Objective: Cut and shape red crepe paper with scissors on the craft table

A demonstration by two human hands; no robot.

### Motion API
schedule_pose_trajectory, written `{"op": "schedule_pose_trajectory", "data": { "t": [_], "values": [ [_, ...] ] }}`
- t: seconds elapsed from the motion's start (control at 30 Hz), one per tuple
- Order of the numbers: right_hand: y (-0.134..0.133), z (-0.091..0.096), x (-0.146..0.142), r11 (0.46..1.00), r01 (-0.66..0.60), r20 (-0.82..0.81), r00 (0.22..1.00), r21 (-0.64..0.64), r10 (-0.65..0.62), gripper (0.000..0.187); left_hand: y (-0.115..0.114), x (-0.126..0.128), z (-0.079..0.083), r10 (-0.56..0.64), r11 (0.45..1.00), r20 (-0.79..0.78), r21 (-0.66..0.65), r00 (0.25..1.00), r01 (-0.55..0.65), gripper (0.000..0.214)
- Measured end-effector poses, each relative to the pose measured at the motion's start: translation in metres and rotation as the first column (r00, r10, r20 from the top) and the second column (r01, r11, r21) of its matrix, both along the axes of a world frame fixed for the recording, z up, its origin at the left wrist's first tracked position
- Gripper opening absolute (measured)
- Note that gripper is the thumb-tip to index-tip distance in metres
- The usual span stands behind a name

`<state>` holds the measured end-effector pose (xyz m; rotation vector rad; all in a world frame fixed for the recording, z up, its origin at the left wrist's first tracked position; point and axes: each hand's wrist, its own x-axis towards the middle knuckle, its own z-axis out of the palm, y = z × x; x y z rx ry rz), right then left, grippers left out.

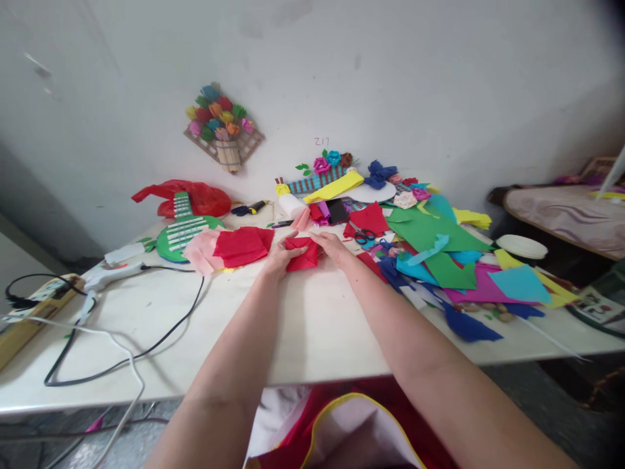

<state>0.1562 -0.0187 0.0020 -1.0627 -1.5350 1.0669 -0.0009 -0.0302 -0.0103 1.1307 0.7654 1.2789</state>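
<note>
A folded piece of red crepe paper is held just above the white table between both hands. My left hand grips its left side, thumb lying over the front. At the right edge my right hand has its fingers closed on the same paper; some fingertips are hidden behind it. Left of my hands lie a stack of red crepe paper and a pink crepe sheet. Black-handled scissors rest on red paper to the right.
A glue gun with its black cable lies at left, near a power strip. Green round craft with white strips stands behind. Coloured paper is heaped at right, beside a white bowl. Paper flowers hang on the wall.
</note>
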Motion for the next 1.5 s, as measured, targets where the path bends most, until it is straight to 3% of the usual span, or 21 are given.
{"op": "schedule_pose_trajectory", "data": {
  "t": [0.13, 0.27, 0.4, 0.5, 0.7, 0.87, 1.1, 1.2, 1.33, 1.5],
  "values": [
    [0.005, -0.001, -0.002, 0.998, 0.039, -0.013, 0.999, 0.039, -0.038, 0.021, 0.0, -0.003, 0.003, 0.003, 0.999, 0.009, -0.035, 1.0, -0.003, 0.085],
    [0.009, -0.001, 0.001, 0.975, 0.002, 0.078, 0.997, 0.222, -0.019, 0.042, 0.001, -0.007, 0.004, -0.017, 0.999, -0.02, -0.035, 1.0, 0.016, 0.087],
    [0.005, 0.004, 0.003, 0.992, -0.123, 0.009, 0.992, 0.039, 0.122, 0.042, 0.004, -0.009, 0.002, -0.03, 0.999, -0.064, -0.013, 0.997, 0.029, 0.09],
    [0.0, 0.007, 0.004, 0.987, -0.145, -0.079, 0.987, -0.074, 0.139, 0.036, 0.003, -0.008, 0.002, -0.035, 0.999, -0.1, 0.004, 0.994, 0.036, 0.09],
    [-0.001, 0.002, 0.002, 0.999, -0.046, -0.048, 0.998, -0.023, 0.045, 0.034, 0.002, -0.007, 0.002, -0.031, 0.999, -0.121, 0.029, 0.992, 0.034, 0.088],
    [0.0, 0.001, -0.002, 1.0, -0.013, -0.003, 1.0, -0.01, 0.013, 0.039, 0.006, -0.006, 0.0, 0.027, 0.997, -0.232, 0.081, 0.972, -0.009, 0.085],
    [0.005, -0.004, -0.007, 0.992, 0.11, -0.009, 0.994, -0.065, -0.111, 0.019, 0.004, -0.008, 0.007, 0.04, 0.996, -0.125, -0.069, 0.991, -0.049, 0.093],
    [0.006, -0.006, -0.01, 0.982, 0.174, 0.041, 0.984, -0.067, -0.171, 0.023, 0.005, -0.012, 0.007, 0.036, 0.995, -0.144, -0.092, 0.989, -0.05, 0.092],
    [0.008, -0.006, -0.01, 0.982, 0.186, 0.16, 0.971, -0.026, -0.18, 0.026, 0.011, -0.016, 0.001, 0.109, 0.993, -0.224, -0.027, 0.968, -0.118, 0.081],
    [0.011, -0.006, -0.004, 0.984, 0.141, 0.394, 0.903, 0.11, -0.173, 0.023, 0.018, -0.017, -0.006, 0.284, 0.958, -0.465, 0.161, 0.838, -0.236, 0.062]
  ]
}}
